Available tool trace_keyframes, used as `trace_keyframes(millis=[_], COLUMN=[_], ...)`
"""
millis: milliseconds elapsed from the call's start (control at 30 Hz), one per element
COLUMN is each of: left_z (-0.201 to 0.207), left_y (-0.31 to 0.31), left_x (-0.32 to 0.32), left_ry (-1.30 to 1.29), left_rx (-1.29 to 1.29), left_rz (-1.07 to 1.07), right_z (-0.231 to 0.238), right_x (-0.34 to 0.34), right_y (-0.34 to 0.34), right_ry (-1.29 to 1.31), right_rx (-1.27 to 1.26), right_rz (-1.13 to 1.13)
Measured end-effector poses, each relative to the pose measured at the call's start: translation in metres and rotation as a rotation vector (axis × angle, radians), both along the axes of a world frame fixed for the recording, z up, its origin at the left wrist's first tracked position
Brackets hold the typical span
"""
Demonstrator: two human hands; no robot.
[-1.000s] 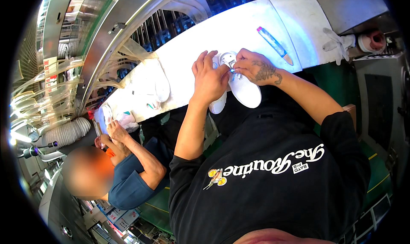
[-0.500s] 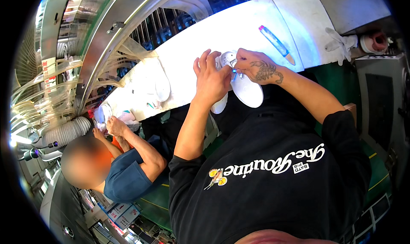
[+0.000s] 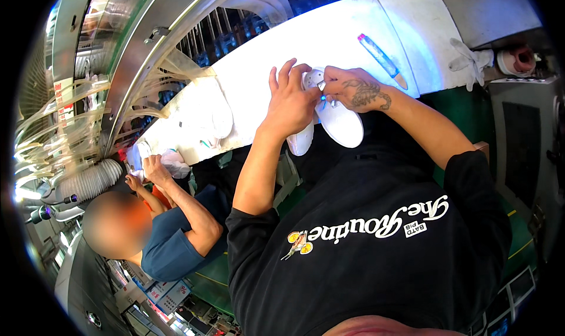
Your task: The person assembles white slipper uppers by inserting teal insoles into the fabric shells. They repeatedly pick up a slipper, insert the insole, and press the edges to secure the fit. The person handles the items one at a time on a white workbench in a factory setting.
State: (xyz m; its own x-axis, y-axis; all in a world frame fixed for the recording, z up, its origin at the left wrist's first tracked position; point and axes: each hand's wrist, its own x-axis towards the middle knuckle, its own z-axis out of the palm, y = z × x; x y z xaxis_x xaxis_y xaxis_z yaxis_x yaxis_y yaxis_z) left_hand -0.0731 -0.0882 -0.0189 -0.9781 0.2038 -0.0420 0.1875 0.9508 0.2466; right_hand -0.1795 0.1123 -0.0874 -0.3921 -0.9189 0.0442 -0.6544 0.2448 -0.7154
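A white shoe is held between my two hands at the near edge of the white worktable, its rounded toe towards me. My left hand presses thumb and forefinger against the shoe's opening, with its other fingers lifted and bent. From the other side, my right hand pinches at the same spot. A small blue piece shows between the fingertips; what exactly they grip is too small to make out. Another white shoe lies beside it, partly under my left hand.
A blue pen-shaped tool lies on the worktable. At the right are a white glove and a round container. Clear tubes hang at the left. A co-worker handles white pieces at the table's left end.
My left hand has shifted slightly, its raised fingers a little higher and straighter. My right hand stays at the shoe's opening. The co-worker's arms have moved a little.
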Motion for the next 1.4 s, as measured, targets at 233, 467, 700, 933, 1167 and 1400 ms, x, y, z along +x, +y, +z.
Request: trace_keyframes(millis=[233,467,700,933,1167,1400], left_z=[-0.003,-0.007,-0.011,-0.006,-0.008,-0.008], left_y=[0.0,-0.001,-0.007,-0.011,-0.005,0.0], left_x=[-0.003,-0.006,-0.013,-0.018,-0.019,-0.017], left_ry=[0.052,-0.017,-0.051,-0.134,-0.111,-0.078], left_rx=[0.093,0.106,0.116,0.15,0.113,0.082], left_rz=[0.01,0.044,0.072,0.11,0.1,0.132], right_z=[-0.006,-0.016,-0.016,-0.015,-0.011,-0.013], right_x=[0.006,0.009,0.014,0.002,0.006,0.002], right_y=[0.004,0.004,0.0,0.006,0.003,-0.005], right_ry=[-0.016,-0.018,-0.044,-0.127,-0.143,-0.09], right_rx=[-0.088,-0.147,-0.208,-0.151,-0.09,-0.088], right_rz=[-0.096,-0.152,-0.243,-0.159,-0.209,-0.218])
